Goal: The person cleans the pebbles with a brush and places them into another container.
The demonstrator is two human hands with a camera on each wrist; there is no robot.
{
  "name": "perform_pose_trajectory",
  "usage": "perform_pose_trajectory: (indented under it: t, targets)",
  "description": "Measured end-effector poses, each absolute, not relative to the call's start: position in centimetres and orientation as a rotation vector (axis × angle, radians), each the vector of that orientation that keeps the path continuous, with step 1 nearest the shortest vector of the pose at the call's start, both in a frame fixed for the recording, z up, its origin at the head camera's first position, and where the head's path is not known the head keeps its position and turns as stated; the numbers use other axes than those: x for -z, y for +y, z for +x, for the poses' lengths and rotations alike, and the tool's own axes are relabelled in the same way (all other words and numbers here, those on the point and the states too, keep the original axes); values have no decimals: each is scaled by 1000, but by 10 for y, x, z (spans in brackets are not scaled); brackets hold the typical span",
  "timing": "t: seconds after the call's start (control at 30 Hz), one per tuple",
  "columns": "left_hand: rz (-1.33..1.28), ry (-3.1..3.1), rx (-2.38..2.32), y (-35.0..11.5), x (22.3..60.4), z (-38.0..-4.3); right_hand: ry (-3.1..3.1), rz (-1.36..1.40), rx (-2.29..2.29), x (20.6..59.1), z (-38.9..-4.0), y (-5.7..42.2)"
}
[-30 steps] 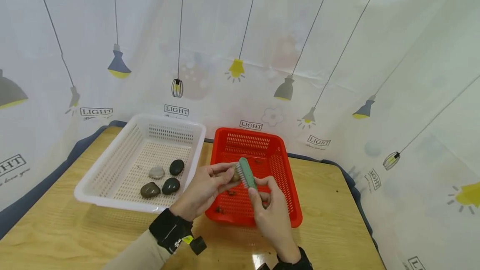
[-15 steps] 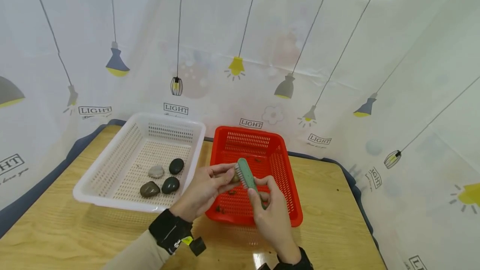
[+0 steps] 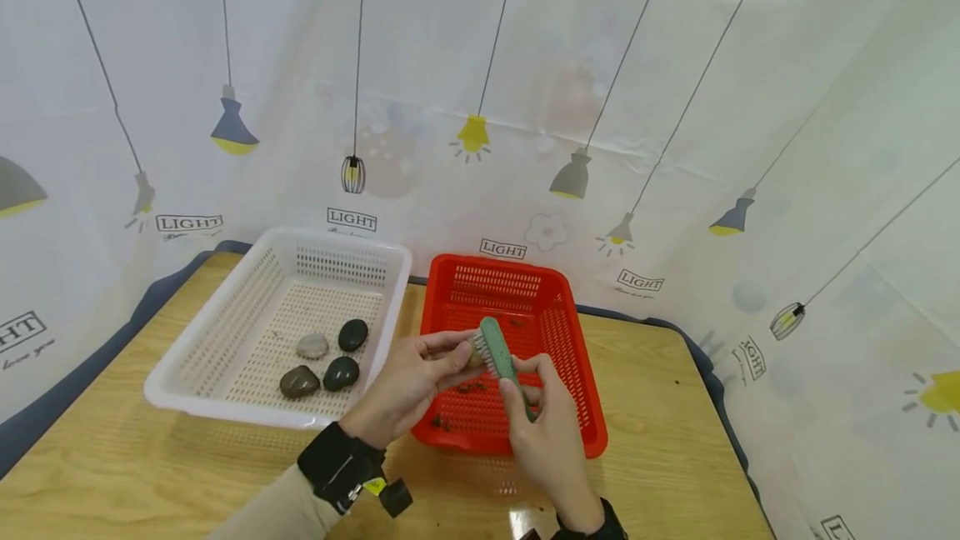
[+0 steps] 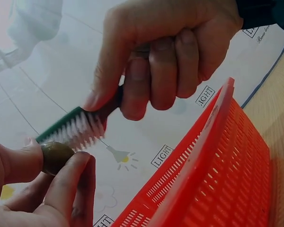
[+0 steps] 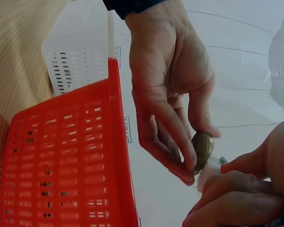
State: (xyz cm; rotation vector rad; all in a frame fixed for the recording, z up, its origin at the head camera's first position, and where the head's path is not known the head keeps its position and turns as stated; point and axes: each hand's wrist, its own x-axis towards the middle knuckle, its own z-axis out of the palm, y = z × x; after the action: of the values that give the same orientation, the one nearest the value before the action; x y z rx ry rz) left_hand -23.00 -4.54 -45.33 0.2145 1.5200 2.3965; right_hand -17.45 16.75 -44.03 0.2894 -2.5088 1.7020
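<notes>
Between the thumb and fingers of my left hand (image 3: 408, 380) is a smooth olive-brown stone (image 4: 56, 157). My right hand (image 3: 546, 419) grips the handle of a green brush (image 3: 498, 346) with pale bristles (image 4: 80, 131). The bristles touch the stone, and in the left wrist view they are blurred. Both hands are above a red plastic basket (image 3: 592, 407), which has dark bits of debris (image 3: 471, 387) on its floor. In the right wrist view the stone (image 5: 203, 145) shows shiny, while the fingers of the right hand (image 5: 246, 189) hide most of the brush.
Left of the red basket stands a white plastic basket (image 3: 217, 407). It holds dark stones (image 3: 342, 373), a brown stone (image 3: 300, 382) and a pale grey stone (image 3: 312, 346). Both baskets sit on a wooden table (image 3: 652, 457). A curtain printed with lamps (image 3: 525, 215) hangs behind and at the sides.
The brush has shifted slightly back and forth against the stone, now a little to the right. My left hand keeps its hold on the stone, and the baskets stay in place.
</notes>
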Motion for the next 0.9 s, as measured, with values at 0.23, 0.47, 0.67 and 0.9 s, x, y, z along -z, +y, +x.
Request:
perform_pose_trajectory:
  t: [0.23, 0.47, 0.67, 0.9]
  targets:
    - [195, 1532, -2435, -46, 450, -228, -2519, 287, -1738, 437, -171, 169]
    - [239, 1560, -2389, -48, 448, -226, -2469, 302, -1722, 439, -172, 164]
    - [241, 1529, -2413, -49, 443, -223, -2465, 281, -1781, 438, -168, 167]
    - [298, 1545, -2374, -49, 443, -222, -2455, 305, -1731, 435, -169, 161]
